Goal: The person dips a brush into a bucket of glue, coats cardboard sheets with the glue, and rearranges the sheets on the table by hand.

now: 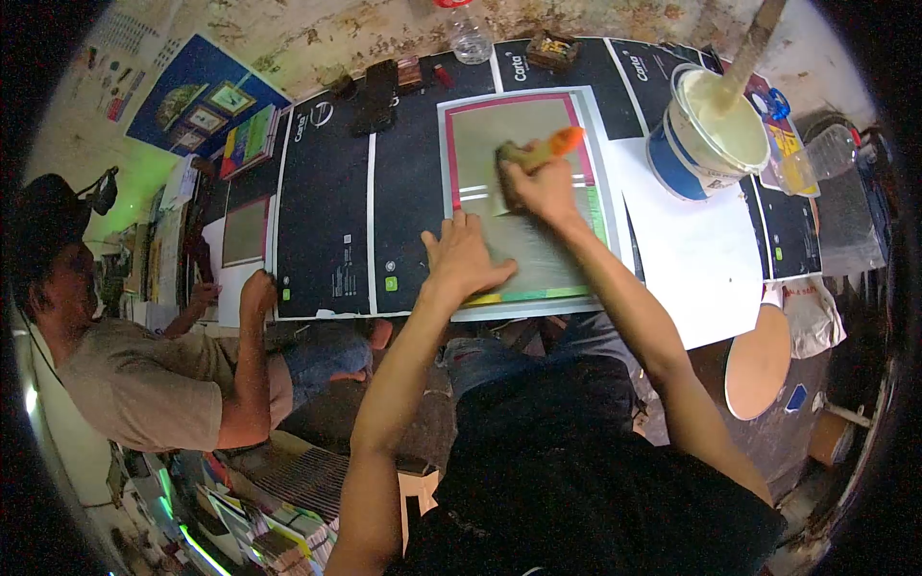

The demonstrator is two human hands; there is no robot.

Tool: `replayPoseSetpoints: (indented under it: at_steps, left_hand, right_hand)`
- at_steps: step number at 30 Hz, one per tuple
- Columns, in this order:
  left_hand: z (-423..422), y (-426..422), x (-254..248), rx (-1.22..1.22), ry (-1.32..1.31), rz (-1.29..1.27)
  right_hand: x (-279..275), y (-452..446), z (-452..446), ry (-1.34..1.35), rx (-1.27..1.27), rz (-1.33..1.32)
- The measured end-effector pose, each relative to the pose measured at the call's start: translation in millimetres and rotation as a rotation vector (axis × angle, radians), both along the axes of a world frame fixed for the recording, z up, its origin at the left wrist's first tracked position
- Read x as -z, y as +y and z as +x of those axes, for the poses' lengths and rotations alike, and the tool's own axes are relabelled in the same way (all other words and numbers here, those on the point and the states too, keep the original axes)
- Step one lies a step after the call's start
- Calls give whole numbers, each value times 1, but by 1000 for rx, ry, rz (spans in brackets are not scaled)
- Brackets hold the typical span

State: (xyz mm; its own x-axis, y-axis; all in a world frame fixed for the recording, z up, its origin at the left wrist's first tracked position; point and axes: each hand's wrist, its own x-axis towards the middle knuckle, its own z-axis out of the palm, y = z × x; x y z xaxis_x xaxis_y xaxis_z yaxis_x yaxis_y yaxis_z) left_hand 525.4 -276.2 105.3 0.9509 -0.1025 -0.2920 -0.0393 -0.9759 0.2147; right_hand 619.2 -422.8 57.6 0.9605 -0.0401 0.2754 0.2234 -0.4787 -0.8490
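Note:
My right hand (540, 187) is closed round a wide brush (565, 143) with an orange-tipped handle; it is slightly blurred. The brush's lower end is against a grey-green sheet (475, 134) edged in pink and green. A white sheet (445, 144) shows as a margin around it. My left hand (465, 257) rests on the lower left of the grey-green sheet, its fingers spread. Near the lower edge, the surface looks streaked.
At right, a bucket (672, 158) of pale paste with a stick (754, 48) in it stands by white paper (691, 269). A clear bottle (471, 40) is behind. Another person (144, 374) sits at left beside a smaller pink-edged panel (246, 231). Black boards (327, 192) cover the table.

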Motion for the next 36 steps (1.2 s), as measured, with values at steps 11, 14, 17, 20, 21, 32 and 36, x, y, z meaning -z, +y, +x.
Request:
replayPoseSetpoints:
  at_steps: [11, 14, 17, 20, 21, 32, 36]
  left_hand:
    - [0, -1, 5, -11, 27, -48]
    - [2, -3, 2, -19, 53, -19]
    - [3, -7, 6, -39, 30, 37]
    - [2, -7, 9, -39, 29, 93]
    - [3, -10, 9, -25, 34, 106]
    - [9, -19, 2, 123, -85, 12]
    - [7, -53, -8, 346, -9, -42]
  right_hand:
    - [-39, -155, -4, -226, 310, 3]
    - [-52, -84, 6, -207, 113, 87]
    - [-16, -3, 25, -297, 47, 183]
    - [1, 32, 22, -246, 29, -46]
    - [-3, 28, 15, -197, 41, -99]
    - [-46, -166, 19, -181, 139, -216]
    - [-63, -134, 45, -461, -400, -287]
